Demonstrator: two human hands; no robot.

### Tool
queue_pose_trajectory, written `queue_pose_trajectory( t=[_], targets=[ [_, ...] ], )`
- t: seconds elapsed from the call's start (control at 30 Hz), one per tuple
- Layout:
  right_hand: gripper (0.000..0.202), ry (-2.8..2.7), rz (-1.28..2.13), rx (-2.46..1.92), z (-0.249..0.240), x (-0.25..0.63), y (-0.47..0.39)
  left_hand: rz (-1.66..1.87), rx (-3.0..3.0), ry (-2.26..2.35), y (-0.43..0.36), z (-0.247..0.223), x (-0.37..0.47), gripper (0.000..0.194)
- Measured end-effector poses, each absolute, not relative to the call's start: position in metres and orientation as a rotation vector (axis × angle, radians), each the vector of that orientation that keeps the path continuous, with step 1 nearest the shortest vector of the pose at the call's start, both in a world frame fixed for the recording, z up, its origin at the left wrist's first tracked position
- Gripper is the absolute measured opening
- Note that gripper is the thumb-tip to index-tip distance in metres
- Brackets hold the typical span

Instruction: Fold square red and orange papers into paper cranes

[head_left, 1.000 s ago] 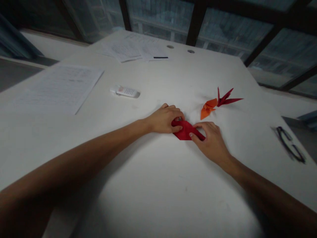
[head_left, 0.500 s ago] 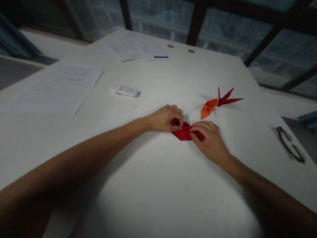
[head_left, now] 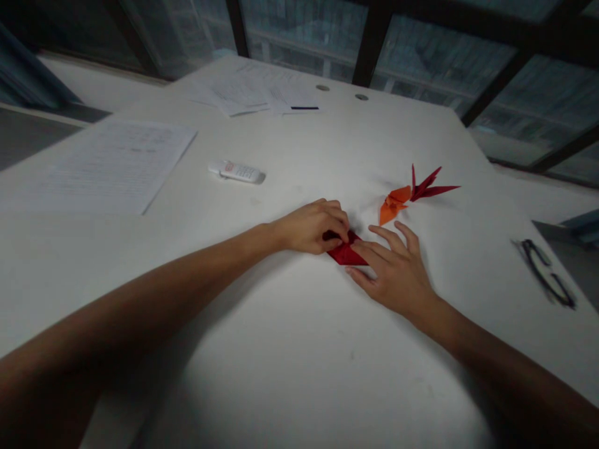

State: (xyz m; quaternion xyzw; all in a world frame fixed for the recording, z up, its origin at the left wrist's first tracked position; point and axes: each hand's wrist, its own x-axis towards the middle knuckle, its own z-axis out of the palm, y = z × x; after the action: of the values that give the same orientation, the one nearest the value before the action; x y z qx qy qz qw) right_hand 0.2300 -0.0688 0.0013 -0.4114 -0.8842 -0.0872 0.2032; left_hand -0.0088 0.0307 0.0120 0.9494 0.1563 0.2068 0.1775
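A folded piece of red origami paper (head_left: 345, 254) lies on the white table between my two hands. My left hand (head_left: 318, 227) has its fingers bent and closed on the paper's left part. With fingers spread, my right hand (head_left: 393, 268) lies over the right part, its index finger pressed on the paper and its thumb on the near side. Part of the red paper is hidden under both hands. Just beyond the right fingertips sits an orange folded-paper figure (head_left: 394, 204), touching or nearly touching a red paper crane (head_left: 428, 189).
A white bottle-like item (head_left: 236, 172) with printed text lies left of centre. Printed sheets (head_left: 107, 165) lie at the left, more papers (head_left: 262, 90) at the back. Black-framed glasses (head_left: 547, 273) rest near the right table edge. Windows (head_left: 304, 31) stand behind the table (head_left: 299, 349).
My right hand has opened from a pinch on the paper's right end and spread its fingers flat over it. My left hand has shifted slightly right and stays on the paper.
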Motion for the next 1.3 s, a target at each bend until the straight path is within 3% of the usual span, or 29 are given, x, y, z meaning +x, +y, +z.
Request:
queue_pose_trajectory(
  t=[0.23, 0.47, 0.6, 0.77, 1.07, 1.2, 1.3],
  targets=[
    [0.019, -2.451, -0.241, -1.165, 0.0, 0.231, -0.07, 0.422, 2.771, 0.406, 0.024, 0.028, -0.01, 0.022],
    [0.016, -2.326, -0.062, -1.245, -0.007, 0.233, -0.064, 0.443, 2.755, 0.396, 0.023, 0.028, -0.007, 0.023],
    [0.017, -2.254, 0.071, -1.27, -0.007, 0.235, -0.061, 0.455, 2.702, 0.478, 0.021, 0.023, -0.006, 0.012],
    [0.008, -2.297, 0.135, -1.21, -0.005, 0.235, -0.061, 0.46, 2.623, 0.542, 0.021, 0.019, -0.006, 0.018],
    [0.026, -2.395, 0.01, -1.074, -0.008, 0.234, -0.061, 0.467, 2.728, 0.513, 0.016, 0.027, -0.004, 0.01],
    [0.022, -2.439, 0.004, -1.044, -0.006, 0.234, -0.062, 0.439, 2.685, 0.472, 0.019, 0.025, -0.006, 0.009],
    [0.017, -2.44, 0.076, -1.069, -0.005, 0.234, -0.061, 0.46, 2.591, 0.485, 0.025, 0.019, -0.009, 0.021]
  ],
)
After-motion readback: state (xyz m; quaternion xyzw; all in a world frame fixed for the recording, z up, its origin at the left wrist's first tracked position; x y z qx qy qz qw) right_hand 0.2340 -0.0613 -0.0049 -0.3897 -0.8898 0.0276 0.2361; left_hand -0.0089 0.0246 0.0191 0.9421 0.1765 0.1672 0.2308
